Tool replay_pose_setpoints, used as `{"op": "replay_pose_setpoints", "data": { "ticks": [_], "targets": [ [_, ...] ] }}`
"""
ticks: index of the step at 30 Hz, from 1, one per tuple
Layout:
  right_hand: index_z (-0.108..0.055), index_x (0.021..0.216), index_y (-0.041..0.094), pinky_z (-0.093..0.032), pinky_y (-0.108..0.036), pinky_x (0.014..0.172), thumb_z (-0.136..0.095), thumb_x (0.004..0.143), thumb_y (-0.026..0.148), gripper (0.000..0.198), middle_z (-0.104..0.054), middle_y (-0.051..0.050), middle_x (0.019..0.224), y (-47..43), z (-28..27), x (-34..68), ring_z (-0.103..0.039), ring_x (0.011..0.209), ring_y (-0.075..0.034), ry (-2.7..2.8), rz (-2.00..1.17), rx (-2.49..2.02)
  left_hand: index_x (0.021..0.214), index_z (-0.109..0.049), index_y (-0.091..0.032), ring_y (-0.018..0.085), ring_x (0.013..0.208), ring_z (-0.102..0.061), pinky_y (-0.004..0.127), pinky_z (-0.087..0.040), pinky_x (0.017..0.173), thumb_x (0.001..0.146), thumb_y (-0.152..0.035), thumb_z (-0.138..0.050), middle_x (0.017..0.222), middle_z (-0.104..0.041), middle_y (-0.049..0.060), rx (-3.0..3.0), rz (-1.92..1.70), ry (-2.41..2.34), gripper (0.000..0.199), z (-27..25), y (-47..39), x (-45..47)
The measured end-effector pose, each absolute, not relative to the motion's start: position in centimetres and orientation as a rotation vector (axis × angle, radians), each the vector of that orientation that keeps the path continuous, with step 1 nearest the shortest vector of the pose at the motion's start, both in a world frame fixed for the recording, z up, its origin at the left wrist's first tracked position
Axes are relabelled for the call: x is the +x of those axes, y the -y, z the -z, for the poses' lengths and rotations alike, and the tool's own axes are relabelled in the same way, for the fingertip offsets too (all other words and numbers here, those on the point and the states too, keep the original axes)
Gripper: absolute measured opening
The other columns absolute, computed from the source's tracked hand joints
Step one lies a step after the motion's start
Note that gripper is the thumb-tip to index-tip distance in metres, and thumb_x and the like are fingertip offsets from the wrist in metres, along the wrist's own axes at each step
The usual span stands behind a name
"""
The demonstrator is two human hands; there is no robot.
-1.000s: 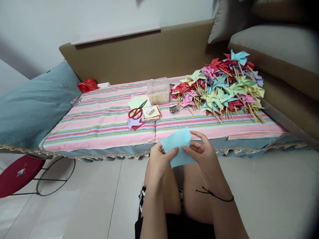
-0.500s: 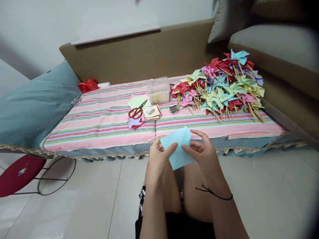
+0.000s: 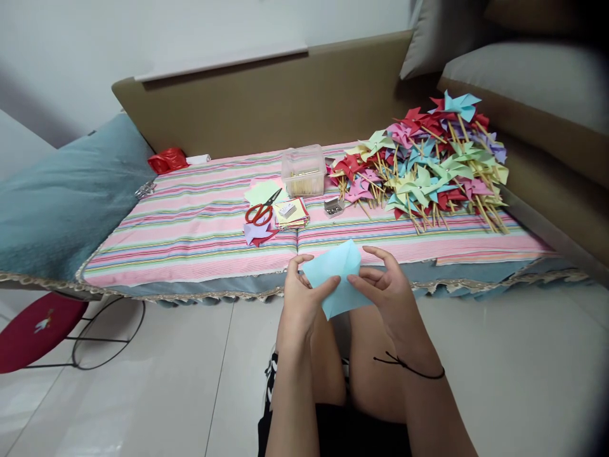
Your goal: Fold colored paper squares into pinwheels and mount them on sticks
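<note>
Slightly raised since earlier, the blue paper is pinched by left hand and right hand; uneven thumb pressure risks a crooked crease.

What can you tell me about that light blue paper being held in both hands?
The light blue paper is a thin, matte sheet with creases meeting near its top point. It is held tilted above the person's knees, in front of the striped cushion's edge. The left hand and right hand pinch it from either side.

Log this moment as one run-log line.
left hand: grips light blue paper | right hand: pinches same sheet | behind: pinwheel pile
</note>
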State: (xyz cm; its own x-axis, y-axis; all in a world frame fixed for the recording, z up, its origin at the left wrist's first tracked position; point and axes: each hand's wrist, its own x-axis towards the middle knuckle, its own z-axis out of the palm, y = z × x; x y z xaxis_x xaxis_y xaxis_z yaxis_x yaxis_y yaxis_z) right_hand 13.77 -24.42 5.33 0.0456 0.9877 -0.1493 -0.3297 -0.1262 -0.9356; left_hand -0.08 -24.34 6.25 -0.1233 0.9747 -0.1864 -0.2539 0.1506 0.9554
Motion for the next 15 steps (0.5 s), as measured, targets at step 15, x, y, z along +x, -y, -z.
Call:
{"op": "replay_pose_setpoints", "data": {
  "ticks": [15],
  "targets": [
    [-0.044, 0.122, 0.027, -0.049, -0.029, 0.057, -0.076, 0.065, 0.034, 0.066, -0.070, 0.001, 0.071, 24.5, -4.1, 15.0, -0.065, 0.066, -0.019, 1.099, -1.435, -1.242, 0.091, -0.058, -0.017, 0.008, 0.055, -0.052, 0.021, -0.038, 0.056, 0.066, -0.033, -0.076, 0.064, -0.064, -0.002, 0.810, -1.232, -1.209, 0.035, -6.1, 24.1, -1.8]
  ]
}}
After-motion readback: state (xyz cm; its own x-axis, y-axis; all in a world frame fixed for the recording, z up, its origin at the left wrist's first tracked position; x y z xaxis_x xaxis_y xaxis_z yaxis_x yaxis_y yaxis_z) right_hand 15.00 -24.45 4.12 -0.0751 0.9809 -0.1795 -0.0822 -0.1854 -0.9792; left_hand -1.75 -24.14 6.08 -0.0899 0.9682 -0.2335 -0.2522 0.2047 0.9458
